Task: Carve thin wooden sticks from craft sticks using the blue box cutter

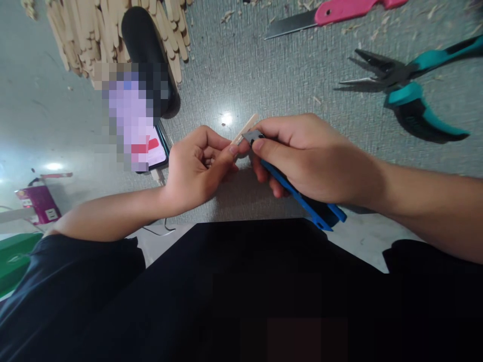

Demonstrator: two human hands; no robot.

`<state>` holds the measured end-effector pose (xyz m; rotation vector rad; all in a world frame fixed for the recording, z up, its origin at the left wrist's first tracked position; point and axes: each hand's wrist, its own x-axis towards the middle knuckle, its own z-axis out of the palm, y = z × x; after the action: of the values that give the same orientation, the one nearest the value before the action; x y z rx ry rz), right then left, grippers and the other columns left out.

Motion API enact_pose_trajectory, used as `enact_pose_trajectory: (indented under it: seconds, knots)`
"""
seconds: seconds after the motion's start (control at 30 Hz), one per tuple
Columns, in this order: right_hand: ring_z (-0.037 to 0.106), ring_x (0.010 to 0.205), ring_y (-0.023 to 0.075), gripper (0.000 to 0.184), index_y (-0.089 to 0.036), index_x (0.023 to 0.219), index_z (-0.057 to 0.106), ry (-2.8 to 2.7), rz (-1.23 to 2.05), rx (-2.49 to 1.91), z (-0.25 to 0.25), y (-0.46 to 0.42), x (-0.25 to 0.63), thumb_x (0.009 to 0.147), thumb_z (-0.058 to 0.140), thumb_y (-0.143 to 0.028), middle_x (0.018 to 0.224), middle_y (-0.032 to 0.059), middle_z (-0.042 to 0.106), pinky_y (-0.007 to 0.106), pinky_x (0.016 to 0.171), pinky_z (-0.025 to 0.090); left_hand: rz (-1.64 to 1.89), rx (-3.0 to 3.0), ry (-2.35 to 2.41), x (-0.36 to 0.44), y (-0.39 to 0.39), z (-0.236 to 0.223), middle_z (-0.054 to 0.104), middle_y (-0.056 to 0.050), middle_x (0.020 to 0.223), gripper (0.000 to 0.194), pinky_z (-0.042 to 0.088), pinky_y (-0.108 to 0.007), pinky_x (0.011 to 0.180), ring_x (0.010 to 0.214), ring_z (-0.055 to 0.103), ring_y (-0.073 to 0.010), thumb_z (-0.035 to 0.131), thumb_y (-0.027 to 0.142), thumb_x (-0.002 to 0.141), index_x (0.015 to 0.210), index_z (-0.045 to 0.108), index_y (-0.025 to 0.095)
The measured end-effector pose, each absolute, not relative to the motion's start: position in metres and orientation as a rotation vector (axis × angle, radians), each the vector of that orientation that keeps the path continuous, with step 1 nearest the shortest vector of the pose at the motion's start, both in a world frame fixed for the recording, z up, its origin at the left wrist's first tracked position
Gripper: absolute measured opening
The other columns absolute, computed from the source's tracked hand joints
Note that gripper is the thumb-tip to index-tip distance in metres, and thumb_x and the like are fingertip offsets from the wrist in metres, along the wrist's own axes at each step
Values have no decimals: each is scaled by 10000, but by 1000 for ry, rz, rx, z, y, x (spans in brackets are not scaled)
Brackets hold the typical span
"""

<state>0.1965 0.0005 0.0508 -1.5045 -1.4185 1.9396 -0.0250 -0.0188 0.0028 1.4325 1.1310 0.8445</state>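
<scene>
My left hand (202, 163) pinches a thin wooden craft stick (247, 125) between thumb and forefinger. The stick slants up to the right, its far end free. My right hand (302, 153) is closed around a utility knife with a blue handle (281, 178), which passes under the palm and comes out below it. At the thumb, the knife's short grey blade end (252, 136) lies against or very near the stick; I cannot tell whether it is cutting in. Both hands are held close together, just above the table.
Many craft sticks (81, 32) lie heaped at the upper left, beside a black case (145, 45) and a phone (156, 146). A pink-handled saw (341, 11) and teal-and-black pliers (405, 75) lie at the right among wood shavings. A purple box (39, 203) is far left.
</scene>
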Motion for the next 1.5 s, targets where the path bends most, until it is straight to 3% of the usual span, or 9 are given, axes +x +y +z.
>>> enact_pose_trajectory:
  seconds: [0.1,0.23,0.33,0.47,0.6,0.93,1.07,1.2,1.5]
  knots:
    - [602,540,137,366,-243,827,629,-1655,1748,-1458,49,-1,202,1188,572,-223,704,-16,658,322,559,436,880,1462,1099,-26,-17,0,769,26,702,423,445,-250,397,486,645,-98,801,640,1102,1005,688,245]
    - [545,621,170,461,-260,733,553,-2031,1342,-1474,55,-4,218,1166,624,-401,650,-9,570,365,645,370,935,1459,1086,-25,-16,3,760,33,700,384,500,-243,439,499,655,-95,793,581,1128,989,675,243]
    - [604,691,229,420,-251,915,671,-2354,947,-1488,61,-5,225,1197,523,-525,741,38,654,398,692,376,940,1472,1070,-25,-16,3,781,20,725,347,517,-241,458,525,680,-102,783,534,1144,988,681,241]
    - [677,715,324,560,-181,1149,719,-2819,534,-1694,60,-6,216,1204,355,-602,873,155,760,412,623,249,934,1537,1056,-28,-15,-1,774,26,729,313,487,-224,447,523,659,-93,767,513,1154,1022,709,235]
    - [720,729,338,486,-167,1177,751,-2965,585,-1777,54,-6,205,1170,341,-427,906,188,820,400,616,206,912,1585,1067,-29,-15,-3,769,29,751,279,484,-225,458,541,657,-90,770,489,1154,1041,729,237]
    - [488,606,222,378,-216,984,701,-2670,872,-1485,47,-4,220,1189,467,-430,783,96,711,410,654,175,929,1698,1116,-27,-21,-2,790,0,749,273,482,-268,482,565,683,-122,769,482,1154,1021,747,245]
    - [576,658,248,373,-237,912,694,-2582,1013,-1493,44,0,217,1168,515,-441,731,83,683,405,667,199,938,1743,1117,-27,-21,-3,810,-8,764,263,506,-265,490,588,726,-131,759,460,1159,1028,753,232]
    - [619,697,273,389,-253,811,660,-2522,1131,-1479,44,2,215,1136,578,-451,676,78,651,404,694,236,969,1807,1098,-26,-22,-2,773,10,712,214,443,-252,467,532,674,-109,779,398,1148,1009,762,236]
    - [381,573,201,340,-252,837,603,-2559,996,-1577,44,-4,211,1105,585,-460,632,27,487,404,686,154,991,1917,1126,-25,-19,1,738,22,666,227,415,-252,460,511,605,-96,782,378,1127,960,769,225]
